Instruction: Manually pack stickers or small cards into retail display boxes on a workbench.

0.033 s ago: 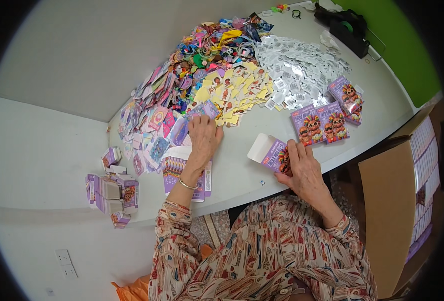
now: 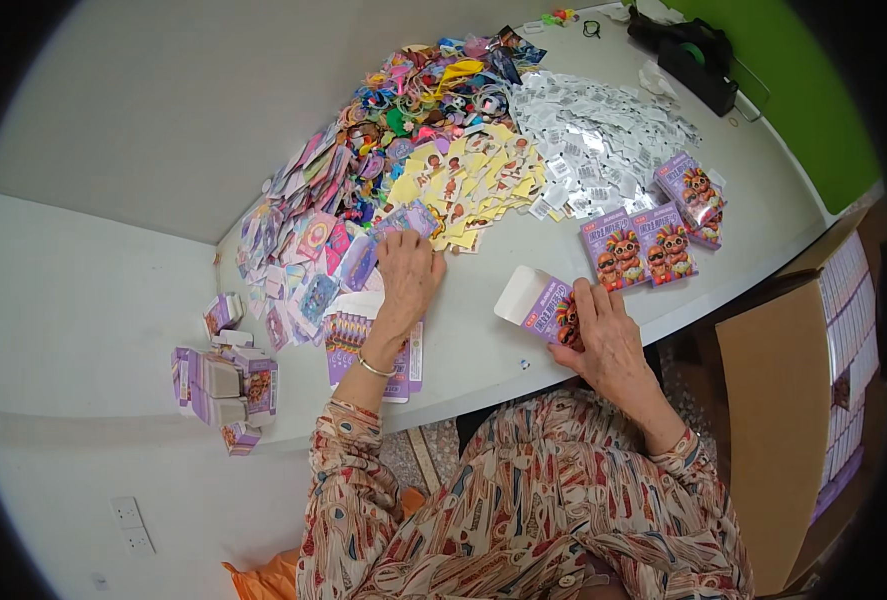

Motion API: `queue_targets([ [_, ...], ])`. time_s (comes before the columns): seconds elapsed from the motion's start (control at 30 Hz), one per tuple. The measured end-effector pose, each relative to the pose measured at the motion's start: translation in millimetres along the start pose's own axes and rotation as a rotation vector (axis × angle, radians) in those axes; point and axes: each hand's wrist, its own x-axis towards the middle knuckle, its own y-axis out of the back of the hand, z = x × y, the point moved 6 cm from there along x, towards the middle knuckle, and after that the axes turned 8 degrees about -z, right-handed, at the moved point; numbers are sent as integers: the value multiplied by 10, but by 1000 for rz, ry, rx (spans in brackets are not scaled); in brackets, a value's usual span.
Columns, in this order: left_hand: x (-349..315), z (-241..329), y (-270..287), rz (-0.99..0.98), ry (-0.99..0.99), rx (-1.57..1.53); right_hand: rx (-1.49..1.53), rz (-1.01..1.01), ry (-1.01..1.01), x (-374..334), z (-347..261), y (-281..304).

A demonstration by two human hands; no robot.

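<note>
My left hand (image 2: 408, 275) reaches over the near edge of the pile, palm down, its bent fingers on a small shiny purple packet (image 2: 410, 217). The packet's lower edge is hidden under the fingertips. Below that wrist lies a fanned stack of flat purple cartons (image 2: 347, 345). In my right hand (image 2: 606, 335) is a small purple carton (image 2: 548, 312) printed with cartoon figures. The carton lies low over the table, its white end flap (image 2: 523, 294) standing out toward the left. My right fingers cover its other end.
Yellow sticker cards (image 2: 483, 185), silvery labelled sachets (image 2: 593, 140) and colourful trinkets (image 2: 403, 100) are heaped at the back. Several filled-out purple cartons (image 2: 668, 245) stand on the right; more (image 2: 223, 385) cluster at the left edge. A black tape dispenser (image 2: 698, 75) sits far right, above a large cardboard box (image 2: 778, 430).
</note>
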Motion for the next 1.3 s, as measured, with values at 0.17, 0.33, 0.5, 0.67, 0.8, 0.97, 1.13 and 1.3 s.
queue_targets([
  [0.17,-60,-26,5,5,-12,32,17,-7,-8,4,2,11],
  [0.33,-30,-102,312,154,85,-78,8,3,3,1,0,9],
  [0.5,-29,-285,299,-42,372,-864,-22,9,12,34,-1,-11],
  [0.67,-113,298,429,-135,361,-1238,-40,11,19,65,-44,-6],
  [0.8,-158,817,498,-59,85,-883,-35,-13,28,51,-75,1],
  [0.97,-85,1024,561,-153,-53,-728,-16,-28,23,10,-18,-7],
  [1.13,435,952,467,-390,-73,-1218,95,95,-22,-110,107,108],
  [1.3,878,803,-82,-61,-95,-616,191,199,-84,-214,206,274],
])
